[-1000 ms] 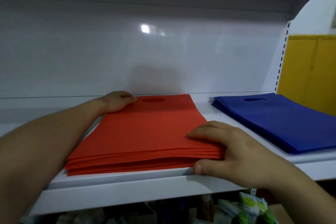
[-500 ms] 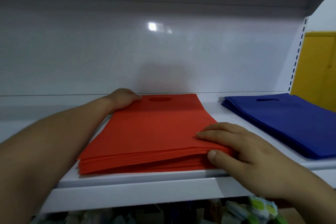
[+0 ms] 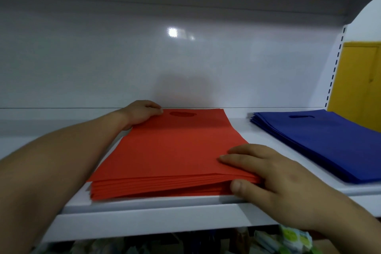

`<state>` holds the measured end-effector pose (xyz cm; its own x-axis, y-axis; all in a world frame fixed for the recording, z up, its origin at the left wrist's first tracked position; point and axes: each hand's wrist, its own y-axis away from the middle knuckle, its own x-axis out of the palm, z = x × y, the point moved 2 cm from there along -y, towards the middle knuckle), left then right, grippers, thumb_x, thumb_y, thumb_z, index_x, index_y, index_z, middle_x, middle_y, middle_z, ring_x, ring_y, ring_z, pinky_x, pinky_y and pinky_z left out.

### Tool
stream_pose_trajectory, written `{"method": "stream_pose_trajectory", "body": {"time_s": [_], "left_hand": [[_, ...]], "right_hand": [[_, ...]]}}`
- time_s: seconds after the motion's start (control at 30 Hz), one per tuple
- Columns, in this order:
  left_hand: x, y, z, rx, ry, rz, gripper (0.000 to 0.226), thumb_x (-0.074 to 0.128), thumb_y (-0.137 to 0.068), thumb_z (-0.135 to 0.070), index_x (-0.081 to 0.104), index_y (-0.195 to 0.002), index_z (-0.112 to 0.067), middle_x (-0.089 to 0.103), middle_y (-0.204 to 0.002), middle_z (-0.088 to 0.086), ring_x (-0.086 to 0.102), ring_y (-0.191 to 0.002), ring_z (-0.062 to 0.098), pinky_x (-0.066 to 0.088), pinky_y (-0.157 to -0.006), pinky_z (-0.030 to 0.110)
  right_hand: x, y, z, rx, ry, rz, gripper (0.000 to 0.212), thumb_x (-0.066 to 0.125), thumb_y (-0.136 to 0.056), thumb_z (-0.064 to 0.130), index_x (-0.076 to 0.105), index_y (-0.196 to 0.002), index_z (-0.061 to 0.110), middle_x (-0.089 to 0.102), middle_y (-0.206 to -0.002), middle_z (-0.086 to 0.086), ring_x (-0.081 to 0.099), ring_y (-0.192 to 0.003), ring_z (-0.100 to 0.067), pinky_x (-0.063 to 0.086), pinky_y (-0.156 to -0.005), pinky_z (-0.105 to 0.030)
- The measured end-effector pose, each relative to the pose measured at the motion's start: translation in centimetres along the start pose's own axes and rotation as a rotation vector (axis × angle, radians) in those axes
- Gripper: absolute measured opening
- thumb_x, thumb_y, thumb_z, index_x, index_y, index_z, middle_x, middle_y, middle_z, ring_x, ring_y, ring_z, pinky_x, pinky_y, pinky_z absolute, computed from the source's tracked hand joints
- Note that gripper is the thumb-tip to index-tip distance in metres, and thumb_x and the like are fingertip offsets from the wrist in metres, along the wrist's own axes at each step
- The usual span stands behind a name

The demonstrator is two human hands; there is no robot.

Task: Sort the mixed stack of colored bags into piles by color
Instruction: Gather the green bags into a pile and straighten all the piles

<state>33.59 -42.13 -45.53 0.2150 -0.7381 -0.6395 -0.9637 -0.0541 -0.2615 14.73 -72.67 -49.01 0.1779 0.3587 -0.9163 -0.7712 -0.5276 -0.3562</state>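
A pile of flat red bags [image 3: 169, 150] with an oval handle cut-out lies in the middle of the white shelf [image 3: 156, 218]. My left hand [image 3: 142, 112] rests at the pile's far left corner, fingers curled over its edge. My right hand [image 3: 274, 179] holds the pile's near right corner, fingers flat on top and thumb against the side of the stack. A pile of blue bags [image 3: 321, 140] lies to the right, apart from the red one.
A glossy white back panel [image 3: 144, 57] closes the shelf behind the piles. A slotted upright [image 3: 335, 68] and a yellow door [image 3: 358, 80] stand at the far right. Packaged goods [image 3: 292, 239] show below the shelf's front lip.
The view has shifted a little, so both piles sit further right in frame. My right hand slid slightly along the red pile's corner, thumb now against its side. My left hand stays at the far corner.
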Motion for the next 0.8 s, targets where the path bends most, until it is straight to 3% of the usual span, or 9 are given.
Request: {"method": "stream_pose_trajectory", "body": {"time_s": [0.1, 0.2, 0.3, 0.4, 0.57, 0.8], "left_hand": [[-0.3, -0.3, 0.2, 0.005, -0.031, -0.062, 0.038, 0.070, -0.084, -0.028, 0.063, -0.120, -0.017, 0.062, -0.115, 0.006, 0.057, -0.093, 0.014, 0.043, -0.075, 0.021], [-0.3, -0.4, 0.4, 0.001, -0.096, -0.134, 0.039, 0.066, -0.087, -0.031, 0.062, -0.122, -0.014, 0.059, -0.125, 0.010, 0.056, -0.105, 0.018, 0.040, -0.086, 0.023], [0.3, 0.1, 0.2, 0.016, -0.081, -0.048, 0.036, 0.058, -0.092, -0.037, 0.062, -0.123, -0.019, 0.058, -0.128, 0.003, 0.053, -0.105, 0.013, 0.036, -0.088, 0.023], [0.5, 0.1, 0.4, 0.021, -0.107, -0.009, 0.043, 0.065, -0.087, -0.038, 0.060, -0.126, -0.022, 0.055, -0.132, 0.002, 0.051, -0.112, 0.014, 0.034, -0.089, 0.022], [0.4, -0.5, 0.2, 0.013, -0.130, -0.068, 0.044, 0.067, -0.086, -0.030, 0.059, -0.127, -0.016, 0.055, -0.131, 0.008, 0.051, -0.117, 0.019, 0.034, -0.086, 0.021], [0.4, -0.3, 0.1, 0.007, -0.157, -0.051, 0.045, 0.056, -0.093, -0.037, 0.055, -0.132, -0.015, 0.051, -0.137, 0.006, 0.048, -0.124, 0.020, 0.031, -0.092, 0.021]], "right_hand": [[0.2, -0.2, -0.1, 0.016, -0.007, 0.000, 0.093, -0.011, -0.051, 0.096, 0.029, -0.128, 0.063, 0.012, -0.127, 0.052, 0.012, -0.127, 0.023, 0.024, -0.104, -0.008], [0.2, 0.0, -0.2, 0.015, -0.018, -0.006, 0.088, -0.008, -0.054, 0.096, 0.027, -0.128, 0.064, 0.010, -0.121, 0.057, 0.012, -0.125, 0.025, 0.022, -0.101, -0.006], [0.1, 0.1, 0.0, 0.009, -0.001, 0.004, 0.085, -0.006, -0.054, 0.097, 0.025, -0.127, 0.066, 0.016, -0.131, 0.048, 0.012, -0.128, 0.022, 0.026, -0.106, -0.012], [0.2, 0.2, 0.2, 0.009, 0.088, 0.045, 0.084, -0.016, -0.052, 0.093, 0.014, -0.127, 0.070, 0.013, -0.144, 0.038, 0.003, -0.134, 0.016, 0.021, -0.110, -0.012], [0.2, 0.3, 0.4, 0.029, 0.124, 0.084, 0.096, -0.023, -0.050, 0.090, 0.014, -0.135, 0.066, 0.009, -0.149, 0.037, -0.006, -0.123, 0.027, 0.011, -0.106, -0.006], [0.4, -0.1, 0.1, 0.065, 0.097, 0.078, 0.098, -0.021, -0.051, 0.091, 0.015, -0.137, 0.063, 0.011, -0.149, 0.037, 0.001, -0.135, 0.016, 0.019, -0.114, -0.018]]}}
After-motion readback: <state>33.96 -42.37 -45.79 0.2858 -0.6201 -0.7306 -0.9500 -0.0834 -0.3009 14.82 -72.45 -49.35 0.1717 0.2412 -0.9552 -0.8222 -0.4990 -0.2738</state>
